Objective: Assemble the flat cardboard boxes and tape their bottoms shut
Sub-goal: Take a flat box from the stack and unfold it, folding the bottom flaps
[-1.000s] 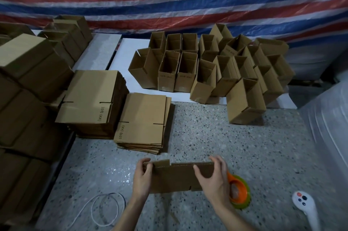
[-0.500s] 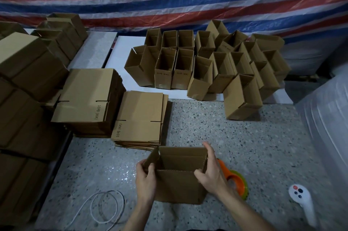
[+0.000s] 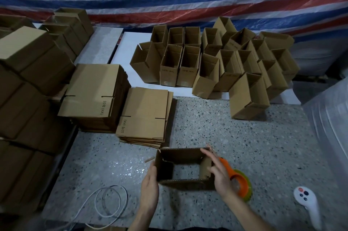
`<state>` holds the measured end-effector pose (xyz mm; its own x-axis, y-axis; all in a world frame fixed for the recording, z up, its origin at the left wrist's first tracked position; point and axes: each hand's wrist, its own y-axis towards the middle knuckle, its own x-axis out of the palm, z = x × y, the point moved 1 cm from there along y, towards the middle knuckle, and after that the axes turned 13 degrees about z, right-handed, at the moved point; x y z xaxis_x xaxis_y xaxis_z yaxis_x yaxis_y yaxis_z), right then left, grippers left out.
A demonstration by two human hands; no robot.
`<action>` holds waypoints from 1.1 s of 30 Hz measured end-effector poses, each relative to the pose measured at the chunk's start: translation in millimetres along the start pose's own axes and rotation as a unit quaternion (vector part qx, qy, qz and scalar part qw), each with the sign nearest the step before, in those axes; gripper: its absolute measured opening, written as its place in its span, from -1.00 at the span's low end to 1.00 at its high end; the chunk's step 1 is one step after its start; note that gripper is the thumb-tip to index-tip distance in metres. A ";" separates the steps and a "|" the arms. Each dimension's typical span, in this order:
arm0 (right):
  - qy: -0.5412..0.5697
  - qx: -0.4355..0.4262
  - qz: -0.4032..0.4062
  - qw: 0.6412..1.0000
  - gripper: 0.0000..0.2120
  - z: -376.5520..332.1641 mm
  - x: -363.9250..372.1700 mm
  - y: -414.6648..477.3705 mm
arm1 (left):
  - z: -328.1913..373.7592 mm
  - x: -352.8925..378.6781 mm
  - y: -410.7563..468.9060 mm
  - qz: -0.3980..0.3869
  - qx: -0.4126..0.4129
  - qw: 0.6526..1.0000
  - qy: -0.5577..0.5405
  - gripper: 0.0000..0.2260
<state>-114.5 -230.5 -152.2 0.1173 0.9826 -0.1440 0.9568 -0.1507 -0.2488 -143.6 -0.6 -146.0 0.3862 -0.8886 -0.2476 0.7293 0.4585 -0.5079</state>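
Note:
A small cardboard box (image 3: 186, 183) stands opened into a rectangular tube on the speckled floor, and the floor shows through its open middle. My left hand (image 3: 150, 185) lies flat against its left wall with straight fingers. My right hand (image 3: 219, 171) presses its right wall, fingers spread and straight. An orange tape dispenser (image 3: 240, 183) with a greenish roll lies just right of the box, partly behind my right hand. Two stacks of flat boxes (image 3: 145, 115) sit beyond the box to the left.
Several assembled open boxes (image 3: 207, 61) stand in rows at the back. Bundled cartons (image 3: 28, 80) are piled along the left. A coiled white cable (image 3: 107, 202) lies near left, a white controller (image 3: 308, 204) near right, and plastic-wrapped goods (image 3: 331, 127) at the right edge.
The flat box has been pulled open into a tube and turned so its opening faces up. Both hands shifted from gripping its edges to pressing its side walls.

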 end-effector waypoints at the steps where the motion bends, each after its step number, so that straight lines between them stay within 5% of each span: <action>1: 0.027 0.005 0.013 1.000 -0.41 2.0 1.5 -0.5 | -0.4 -1.7 -1.0 -0.022 -0.015 0.999 -0.019 -0.60; 7: 0.155 0.105 0.113 0.976 -0.63 15.7 0.3 0.7 | -5.4 -11.5 13.1 -0.060 -0.111 0.990 -0.069 -0.68; 12: 0.101 0.107 0.128 0.981 -0.93 9.5 -6.6 1.7 | 3.0 -25.3 32.8 -0.122 -0.163 0.976 -0.075 -0.71; 24: -0.191 0.100 0.050 0.975 -0.73 -4.0 17.7 28.5 | 0.4 -30.9 45.8 -0.142 -0.145 0.978 -0.041 -0.56; 33: -0.229 0.116 0.012 0.966 -0.77 -13.0 13.3 37.4 | 16.2 -25.0 47.3 -0.158 -0.136 0.978 0.017 -0.67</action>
<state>-73.7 -221.7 -151.0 -0.0416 0.8353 -0.5482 0.8634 -0.2460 -0.4404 -109.6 43.5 -150.5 0.1443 -0.9872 -0.0682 0.6296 0.1448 -0.7633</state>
